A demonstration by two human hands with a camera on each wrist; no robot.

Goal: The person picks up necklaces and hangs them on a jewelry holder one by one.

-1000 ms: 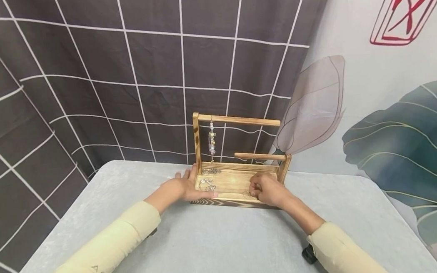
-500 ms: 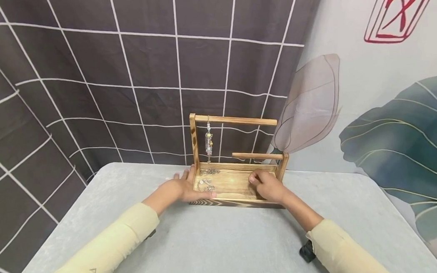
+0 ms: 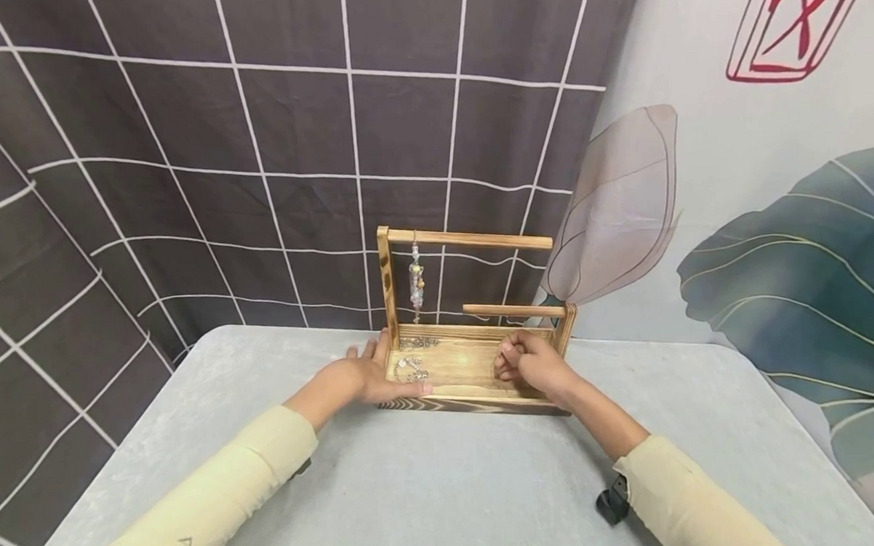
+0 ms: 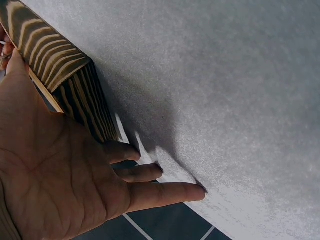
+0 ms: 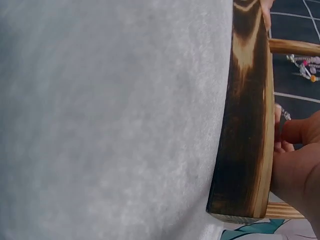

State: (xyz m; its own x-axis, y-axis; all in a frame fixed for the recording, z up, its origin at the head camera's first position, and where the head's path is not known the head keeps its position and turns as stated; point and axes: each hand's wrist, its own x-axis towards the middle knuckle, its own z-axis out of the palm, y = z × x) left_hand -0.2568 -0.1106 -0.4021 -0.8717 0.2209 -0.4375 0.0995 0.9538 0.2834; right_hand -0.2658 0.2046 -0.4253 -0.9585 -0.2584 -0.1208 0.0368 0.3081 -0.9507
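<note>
A wooden jewelry stand (image 3: 445, 406) has a shallow tray base and two horizontal bars. My left hand (image 3: 353, 380) lies at its left end, thumb over the front rim and fingers straight along the outside; the left wrist view shows the palm (image 4: 65, 170) against the dark-grained corner. Inside the tray's right part is my right hand (image 3: 539, 369), fingers curled, thumb and index fingertips together. A faint thin loop (image 3: 497, 368) of jewelry shows at those fingertips, its kind too fine to make out. In the right wrist view, the front wall hides part of the fingers (image 5: 295, 131).
A beaded bracelet (image 3: 417, 282) hangs from the tall upper bar (image 3: 480, 239). Silver chains (image 3: 415, 370) lie in the tray's left part. A shorter bar (image 3: 514, 309) juts over the right side. The stand is on a pale cloth-covered table (image 3: 390, 493) before a dark gridded curtain (image 3: 292, 115).
The right hand lifts slightly from the tray's front rim toward its middle, with the thin loop at its fingertips. The left hand stays on the stand. The whole view shifts a little.
</note>
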